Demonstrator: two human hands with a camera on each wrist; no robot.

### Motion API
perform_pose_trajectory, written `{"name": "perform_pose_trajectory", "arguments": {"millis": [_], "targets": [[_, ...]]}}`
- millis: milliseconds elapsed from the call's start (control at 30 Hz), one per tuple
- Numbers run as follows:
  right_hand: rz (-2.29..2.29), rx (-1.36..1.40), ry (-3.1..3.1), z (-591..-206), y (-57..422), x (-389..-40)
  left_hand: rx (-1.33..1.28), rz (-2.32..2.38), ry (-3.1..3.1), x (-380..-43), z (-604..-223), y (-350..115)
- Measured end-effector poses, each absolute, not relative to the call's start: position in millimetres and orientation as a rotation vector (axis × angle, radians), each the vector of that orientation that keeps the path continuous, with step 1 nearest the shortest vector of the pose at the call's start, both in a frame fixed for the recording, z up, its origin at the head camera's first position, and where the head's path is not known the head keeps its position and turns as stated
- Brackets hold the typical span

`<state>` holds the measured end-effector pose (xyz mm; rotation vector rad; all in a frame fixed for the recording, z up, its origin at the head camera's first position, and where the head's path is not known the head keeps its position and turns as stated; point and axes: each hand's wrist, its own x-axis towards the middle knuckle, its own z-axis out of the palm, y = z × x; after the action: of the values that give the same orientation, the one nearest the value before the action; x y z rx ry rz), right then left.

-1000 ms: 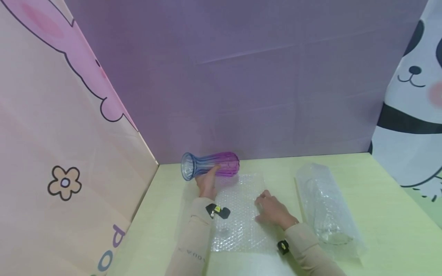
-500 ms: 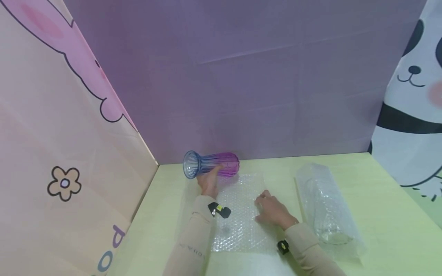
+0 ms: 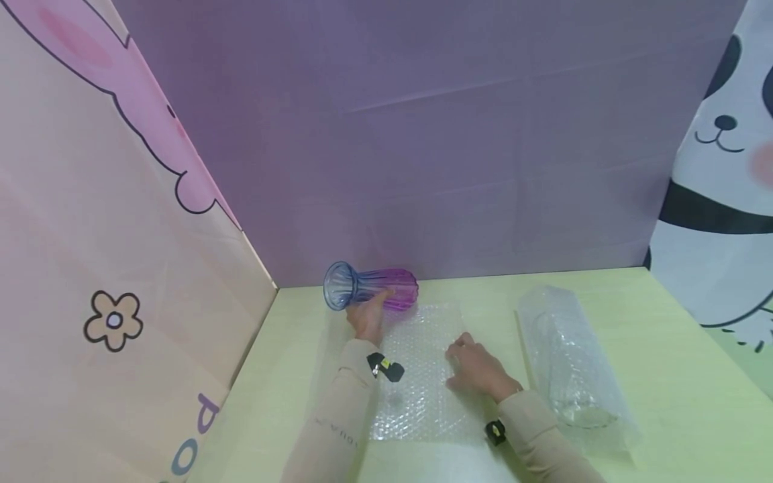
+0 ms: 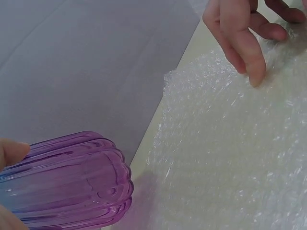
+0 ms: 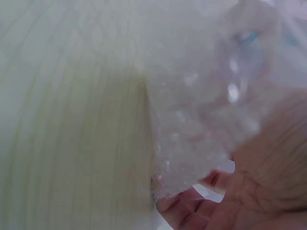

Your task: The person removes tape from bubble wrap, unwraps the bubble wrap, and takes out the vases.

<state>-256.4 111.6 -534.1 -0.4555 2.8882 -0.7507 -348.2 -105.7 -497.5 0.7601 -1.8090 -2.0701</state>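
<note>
My left hand grips a fluted glass vase, blue at the flared mouth and purple at the base. The vase lies on its side over the far edge of a bubble wrap sheet, mouth to the left. In the left wrist view the purple base of the vase fills the lower left, with a thumb on its upper side. My right hand rests at the sheet's right edge, fingers spread and lightly bent, fingertips on the wrap. The right wrist view shows the wrap's edge right at those fingers.
To the right, a clear glass vase wrapped in bubble wrap lies on the pale yellow table. A purple backdrop rises along the table's far edge. A patterned cloth wall stands on the left, another with a panda on the right.
My left hand and the vase's mouth have shifted slightly to the right, with the mouth turning a little more toward the camera. My right hand and the wrap stay put.
</note>
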Motion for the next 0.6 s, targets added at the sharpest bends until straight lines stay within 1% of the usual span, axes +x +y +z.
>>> {"name": "perform_pose_trajectory", "arguments": {"millis": [600], "targets": [[-0.754, -0.489, 2.898, -532.0, 112.6, -253.8, 0.679, -2.031, -1.876, -351.8, -497.1, -109.9]]}}
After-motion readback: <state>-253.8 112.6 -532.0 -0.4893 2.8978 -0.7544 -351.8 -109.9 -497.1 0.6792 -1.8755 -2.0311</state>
